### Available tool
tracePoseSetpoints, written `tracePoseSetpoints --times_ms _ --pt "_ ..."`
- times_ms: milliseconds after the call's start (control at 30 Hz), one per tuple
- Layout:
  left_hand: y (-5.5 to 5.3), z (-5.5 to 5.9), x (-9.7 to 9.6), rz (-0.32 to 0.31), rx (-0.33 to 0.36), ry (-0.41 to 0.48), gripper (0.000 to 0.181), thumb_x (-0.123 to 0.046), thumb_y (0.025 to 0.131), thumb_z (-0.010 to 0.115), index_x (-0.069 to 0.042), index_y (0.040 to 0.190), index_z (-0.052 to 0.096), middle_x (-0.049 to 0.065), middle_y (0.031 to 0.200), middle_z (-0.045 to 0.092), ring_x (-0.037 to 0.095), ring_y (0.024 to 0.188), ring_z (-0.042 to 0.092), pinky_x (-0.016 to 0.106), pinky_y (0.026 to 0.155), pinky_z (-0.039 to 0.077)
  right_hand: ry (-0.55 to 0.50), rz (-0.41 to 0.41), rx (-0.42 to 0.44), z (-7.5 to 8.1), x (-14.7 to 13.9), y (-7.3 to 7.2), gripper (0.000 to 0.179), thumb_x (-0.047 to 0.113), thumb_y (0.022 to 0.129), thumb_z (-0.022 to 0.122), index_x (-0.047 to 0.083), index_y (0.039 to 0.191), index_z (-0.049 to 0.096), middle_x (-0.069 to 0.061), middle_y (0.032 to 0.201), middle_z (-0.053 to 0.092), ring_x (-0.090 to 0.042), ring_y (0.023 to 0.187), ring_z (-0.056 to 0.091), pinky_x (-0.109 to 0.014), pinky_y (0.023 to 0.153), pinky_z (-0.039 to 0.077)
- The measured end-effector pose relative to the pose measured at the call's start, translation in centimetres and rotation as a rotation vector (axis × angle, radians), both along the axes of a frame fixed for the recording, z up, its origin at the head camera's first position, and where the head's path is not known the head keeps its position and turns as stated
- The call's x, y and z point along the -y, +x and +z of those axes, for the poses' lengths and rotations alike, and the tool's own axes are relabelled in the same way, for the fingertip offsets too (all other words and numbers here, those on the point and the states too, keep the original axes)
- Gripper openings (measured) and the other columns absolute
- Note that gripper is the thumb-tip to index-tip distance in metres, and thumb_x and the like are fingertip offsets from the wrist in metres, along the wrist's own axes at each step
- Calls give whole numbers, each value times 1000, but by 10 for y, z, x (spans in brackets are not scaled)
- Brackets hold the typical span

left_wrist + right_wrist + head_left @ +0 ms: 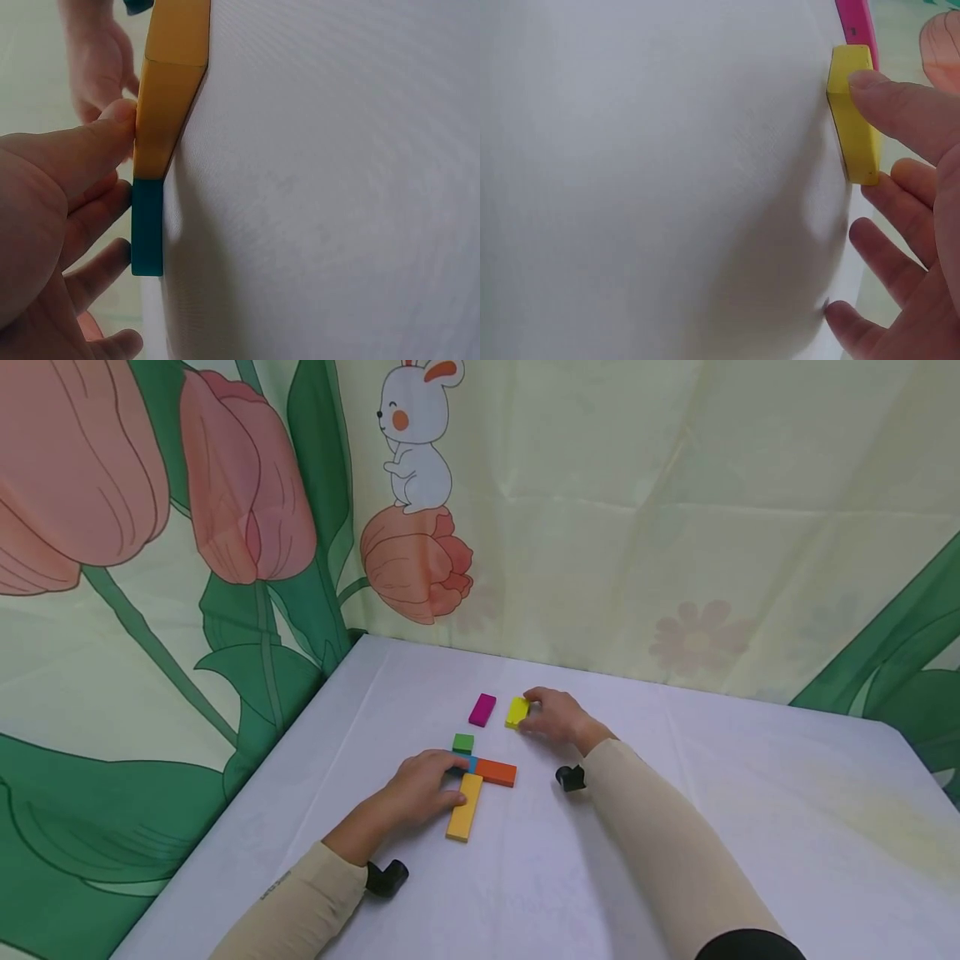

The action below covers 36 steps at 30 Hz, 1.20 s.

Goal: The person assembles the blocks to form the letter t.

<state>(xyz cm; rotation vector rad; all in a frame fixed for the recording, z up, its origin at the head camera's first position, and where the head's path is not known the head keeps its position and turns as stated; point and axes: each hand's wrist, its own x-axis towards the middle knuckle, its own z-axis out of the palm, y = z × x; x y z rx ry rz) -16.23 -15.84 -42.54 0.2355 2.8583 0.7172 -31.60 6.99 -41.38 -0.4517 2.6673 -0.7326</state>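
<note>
My right hand (558,717) pinches a small yellow block (514,713) between thumb and fingers at the far part of the table. In the right wrist view, the thumb lies on one end of that yellow block (855,120). My left hand (420,789) rests against a group of blocks, thumb touching a long amber block (465,814) and fingertips at a blue block (472,765), partly covered. From the blue block an orange-red block (497,773) extends right. Beyond it lies a green block (462,743).
A magenta block (482,710) lies left of the yellow one. White cloth covers the table (750,827); a printed curtain (600,568) hangs behind its far edge. Black wrist cameras protrude near the left wrist (387,878) and right wrist (571,778).
</note>
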Motion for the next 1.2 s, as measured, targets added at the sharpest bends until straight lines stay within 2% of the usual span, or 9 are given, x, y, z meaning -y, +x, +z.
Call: tracePoseSetpoints --times_ms 367,733,1200 --pt "-2 1 1 2 -8 1 51 -30 87 80 -18 134 63 6 138 55 29 132 46 49 105 44 -38 4 -28 4 1 5 62 28 92 73 9 146 50 -15 145 50 -35 134 42 -52 111 36" --pt "-2 1 1 -13 -13 18 50 -29 88 79 -18 134 62 6 138 56 29 133 46 49 107 42 -66 26 -19 8 1 10 63 29 91 74 11 146 50 -14 144 51 -35 133 42 -53 109 38" --pt "-2 1 -2 11 7 9 52 -30 87 80 -19 135 62 6 140 55 29 133 45 49 106 44 -15 110 -52 3 12 19 61 29 91 75 10 144 52 -12 140 54 -33 131 46 -49 107 41"
